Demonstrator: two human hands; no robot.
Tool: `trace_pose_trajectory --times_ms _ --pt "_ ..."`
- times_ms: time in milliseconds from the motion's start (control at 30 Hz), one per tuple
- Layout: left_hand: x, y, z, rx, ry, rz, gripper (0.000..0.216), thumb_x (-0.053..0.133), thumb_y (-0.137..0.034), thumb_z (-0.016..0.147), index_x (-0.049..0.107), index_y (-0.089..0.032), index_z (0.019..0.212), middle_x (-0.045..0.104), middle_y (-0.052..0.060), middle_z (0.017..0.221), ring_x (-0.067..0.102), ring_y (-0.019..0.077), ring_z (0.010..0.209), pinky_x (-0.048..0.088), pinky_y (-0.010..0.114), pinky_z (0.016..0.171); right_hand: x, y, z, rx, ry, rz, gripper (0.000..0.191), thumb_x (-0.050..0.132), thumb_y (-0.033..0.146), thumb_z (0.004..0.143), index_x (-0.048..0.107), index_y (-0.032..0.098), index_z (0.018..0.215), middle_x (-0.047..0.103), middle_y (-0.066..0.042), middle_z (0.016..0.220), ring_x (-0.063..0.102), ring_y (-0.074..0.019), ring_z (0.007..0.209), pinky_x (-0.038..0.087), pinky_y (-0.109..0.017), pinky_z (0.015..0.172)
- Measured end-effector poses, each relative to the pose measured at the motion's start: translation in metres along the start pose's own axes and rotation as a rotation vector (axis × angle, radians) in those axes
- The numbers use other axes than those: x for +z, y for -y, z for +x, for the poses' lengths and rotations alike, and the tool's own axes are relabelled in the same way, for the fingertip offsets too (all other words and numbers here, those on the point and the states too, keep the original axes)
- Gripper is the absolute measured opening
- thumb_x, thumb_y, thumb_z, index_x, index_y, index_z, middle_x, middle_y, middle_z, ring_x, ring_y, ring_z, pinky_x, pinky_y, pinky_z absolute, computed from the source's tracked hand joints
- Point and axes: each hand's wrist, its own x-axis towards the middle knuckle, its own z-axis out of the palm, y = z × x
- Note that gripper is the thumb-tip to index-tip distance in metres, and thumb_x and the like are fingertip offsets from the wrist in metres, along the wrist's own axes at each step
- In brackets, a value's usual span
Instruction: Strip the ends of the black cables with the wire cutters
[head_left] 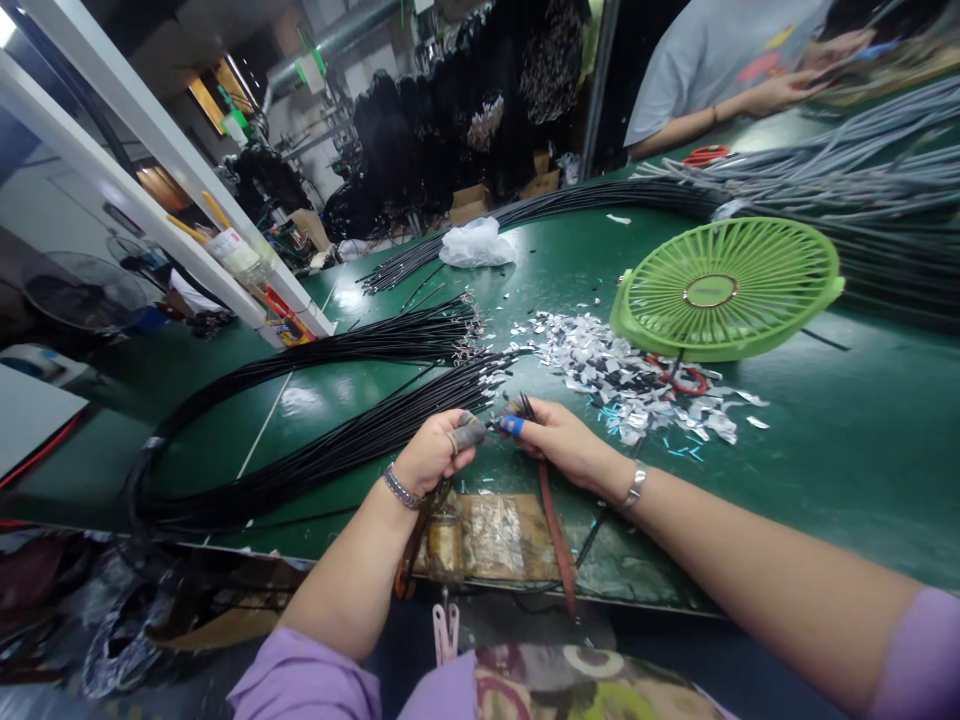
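Observation:
My left hand (442, 450), with grey wrapping on its fingers, is closed in a pinch on a black cable, which is mostly hidden by the hand. Close to its right, my right hand (559, 440) has blue tape on the thumb and is closed around a dark pointed tool (527, 406). The fingertips of both hands nearly meet over the small cable end. Below the right hand hangs a reddish-brown strip (553, 530); whether it belongs to the tool I cannot tell. A bundle of black cables (390, 425) lies left of the hands, its stripped ends pointing toward them.
Silver and white scraps (592, 365) are heaped beyond my hands, beside a green fan (727, 290). A taped board (499, 535) lies at the edge of the green table (847, 440). Across it sits a person (697, 75) near grey cables (847, 160). A plastic bag (478, 244) lies farther back.

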Motion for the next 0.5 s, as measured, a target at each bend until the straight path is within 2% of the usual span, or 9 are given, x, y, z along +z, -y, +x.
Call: trace_pose_trajectory --times_ms 233,367,500 --pt "0.0018 -0.0004 -0.0009 -0.015 0.006 0.022 0.050 0.065 -0.064 0.063 0.050 -0.016 0.071 0.041 -0.009 0.039 0.023 0.0017 0.029 0.012 0.017 0.031 -0.0008 -0.0007 -0.0009 0.009 0.005 -0.012 0.041 0.065 0.058 0.067 0.051 0.020 0.072 0.036 0.010 0.047 0.027 -0.0067 0.043 0.020 -0.021 0.041" --pt "0.0036 0.0012 0.0001 -0.011 0.015 0.049 0.052 0.065 -0.066 0.062 0.047 -0.017 0.068 0.042 -0.009 0.039 0.024 0.0018 0.029 0.012 0.017 0.031 -0.0016 -0.0043 0.0010 -0.149 -0.032 -0.285 0.038 0.068 0.054 0.066 0.053 0.019 0.071 0.049 0.004 0.058 0.039 -0.0101 0.053 0.031 -0.024 0.050" --pt "0.0037 0.0019 0.0019 -0.022 0.011 0.050 0.054 0.065 -0.068 0.060 0.046 -0.018 0.067 0.041 -0.009 0.039 0.023 0.0019 0.029 0.011 0.017 0.030 -0.0037 -0.0053 0.0010 -0.276 -0.118 -0.561 0.032 0.064 0.049 0.073 0.055 0.019 0.075 0.055 0.001 0.065 0.044 -0.0131 0.059 0.036 -0.026 0.055"
